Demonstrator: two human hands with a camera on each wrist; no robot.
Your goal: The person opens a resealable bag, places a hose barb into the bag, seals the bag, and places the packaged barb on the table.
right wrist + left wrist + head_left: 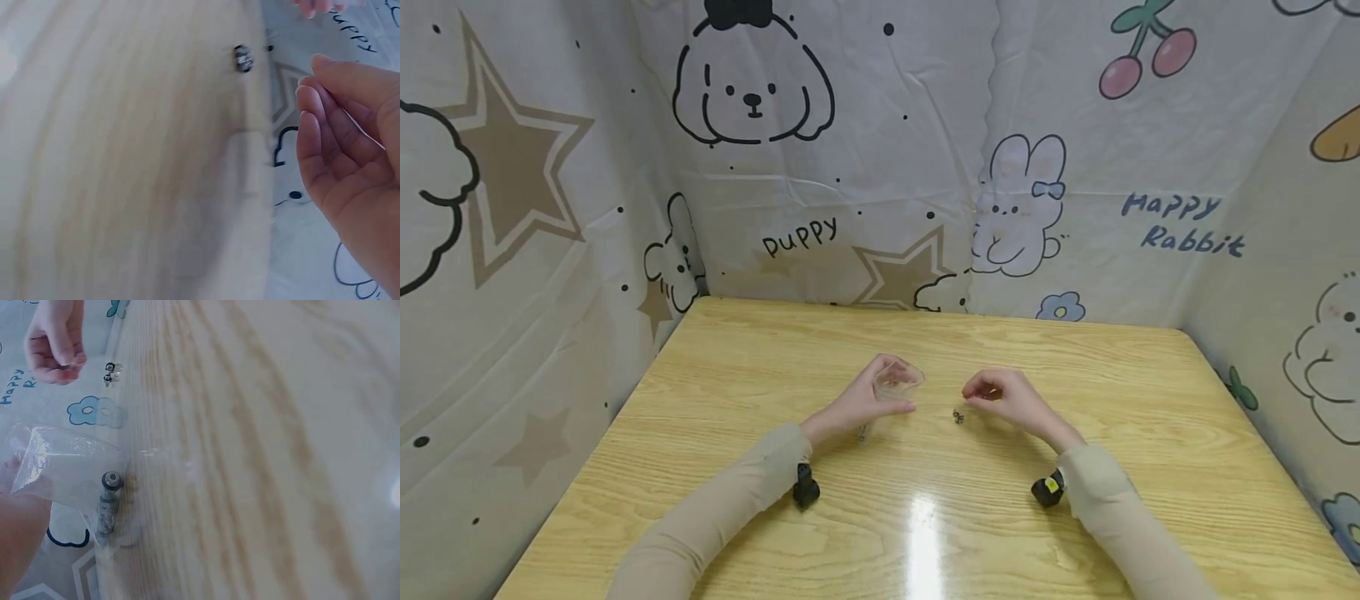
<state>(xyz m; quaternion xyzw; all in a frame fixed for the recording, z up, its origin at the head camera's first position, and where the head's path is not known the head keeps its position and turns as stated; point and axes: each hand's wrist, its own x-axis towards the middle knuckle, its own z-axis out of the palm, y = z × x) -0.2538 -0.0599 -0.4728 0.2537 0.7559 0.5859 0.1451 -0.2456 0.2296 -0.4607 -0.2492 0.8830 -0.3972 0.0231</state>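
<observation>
My left hand [880, 392] grips a clear plastic cup [898, 381], fingers and thumb around its side and its mouth facing right. In the left wrist view the see-through cup [65, 465] shows bright glints. A small column of metal pieces [109, 506] stands on the table by the left wrist. My right hand [1009, 397] hovers over the table with fingers loosely bent and nothing between them, as the right wrist view shows. Just left of its fingertips lies a small cluster of shiny metal pieces [958, 416], also seen in the right wrist view.
Both hands are above a light wooden table [925, 467] with a bright reflection near its front. A printed cloth [880, 208] hangs behind and along both sides. Black wrist cameras [806, 487] sit at both cuffs.
</observation>
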